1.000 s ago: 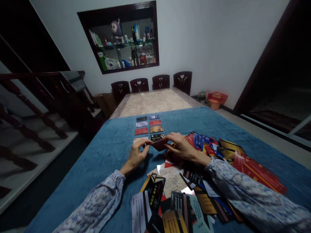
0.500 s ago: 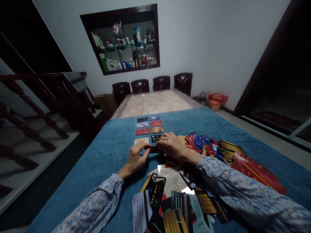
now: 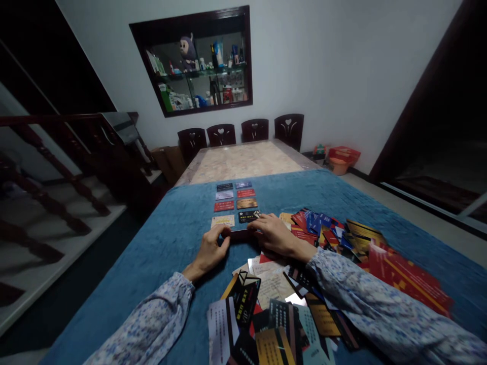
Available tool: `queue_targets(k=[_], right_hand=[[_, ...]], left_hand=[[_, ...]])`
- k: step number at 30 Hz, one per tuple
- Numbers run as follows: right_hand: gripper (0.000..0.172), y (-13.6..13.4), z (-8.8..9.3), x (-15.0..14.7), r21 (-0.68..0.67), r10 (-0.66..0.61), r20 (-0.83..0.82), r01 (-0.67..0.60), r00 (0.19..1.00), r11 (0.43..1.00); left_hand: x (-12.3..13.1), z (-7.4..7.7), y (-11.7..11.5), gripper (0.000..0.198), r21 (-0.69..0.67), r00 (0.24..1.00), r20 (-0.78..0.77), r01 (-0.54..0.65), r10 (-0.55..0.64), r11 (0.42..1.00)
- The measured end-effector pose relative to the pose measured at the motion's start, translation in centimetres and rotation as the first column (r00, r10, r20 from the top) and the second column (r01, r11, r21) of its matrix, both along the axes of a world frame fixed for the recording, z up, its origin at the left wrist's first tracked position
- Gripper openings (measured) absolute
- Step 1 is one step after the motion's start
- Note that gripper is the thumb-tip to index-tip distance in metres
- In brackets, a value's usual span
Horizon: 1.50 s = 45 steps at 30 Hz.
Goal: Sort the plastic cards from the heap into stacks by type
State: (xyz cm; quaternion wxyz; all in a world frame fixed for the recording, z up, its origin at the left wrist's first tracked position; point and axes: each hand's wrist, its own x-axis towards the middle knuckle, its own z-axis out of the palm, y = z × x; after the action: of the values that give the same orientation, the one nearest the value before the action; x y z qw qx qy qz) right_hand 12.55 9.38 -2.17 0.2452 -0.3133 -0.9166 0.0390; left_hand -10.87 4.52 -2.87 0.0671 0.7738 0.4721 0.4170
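Observation:
My left hand (image 3: 208, 251) and my right hand (image 3: 276, 235) face each other low over the cloth, fingers closed on opposite ends of a dark card (image 3: 239, 234). It shows nearly edge-on, so its printed face cannot be made out. Just beyond it lie a cream card (image 3: 222, 220) and a black VIP card (image 3: 248, 217), the latter close to my right fingertips. These end two columns of cards, which include a red card (image 3: 223, 206), a gold card (image 3: 247, 203) and a silver card (image 3: 224, 194).
A loose heap of cards (image 3: 274, 339) lies in front of me, partly under my right forearm. More mixed cards (image 3: 319, 223) and large red cards (image 3: 409, 274) spread to the right. Blue cloth (image 3: 160, 243) covers the near part of the table (image 3: 247, 159); chairs (image 3: 289, 131) stand behind.
The dark card has come down a little toward the cloth, tilting flatter. My left fingers have slid slightly left, and more of the black VIP card and cream card shows.

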Motion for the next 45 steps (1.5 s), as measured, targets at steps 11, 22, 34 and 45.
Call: queue_targets(k=[11, 22, 34, 45], right_hand=[[0.035, 0.2, -0.8, 0.0, -0.003, -0.037, 0.060, 0.037, 0.997, 0.999], [0.048, -0.9, -0.2, -0.5, 0.172, -0.103, 0.111, 0.083, 0.989, 0.982], [0.032, -1.3, 0.0, -0.6, 0.338, -0.090, 0.030, 0.074, 0.996, 0.938], [0.028, -1.3, 0.4, -0.5, 0.386, -0.042, -0.043, 0.055, 0.998, 0.921]], left_hand=[[-0.3, -1.4, 0.6, 0.027, -0.026, 1.000, 0.008, 0.029, -0.029, 0.999], [-0.3, -0.4, 0.4, 0.025, -0.059, 0.995, 0.090, -0.032, 0.038, 0.998], [-0.2, -0.2, 0.3, 0.025, -0.016, 0.998, 0.051, -0.041, 0.042, 0.999], [-0.5, 0.4, 0.0, 0.055, 0.216, 0.963, -0.270, 0.073, -0.013, 0.974]])
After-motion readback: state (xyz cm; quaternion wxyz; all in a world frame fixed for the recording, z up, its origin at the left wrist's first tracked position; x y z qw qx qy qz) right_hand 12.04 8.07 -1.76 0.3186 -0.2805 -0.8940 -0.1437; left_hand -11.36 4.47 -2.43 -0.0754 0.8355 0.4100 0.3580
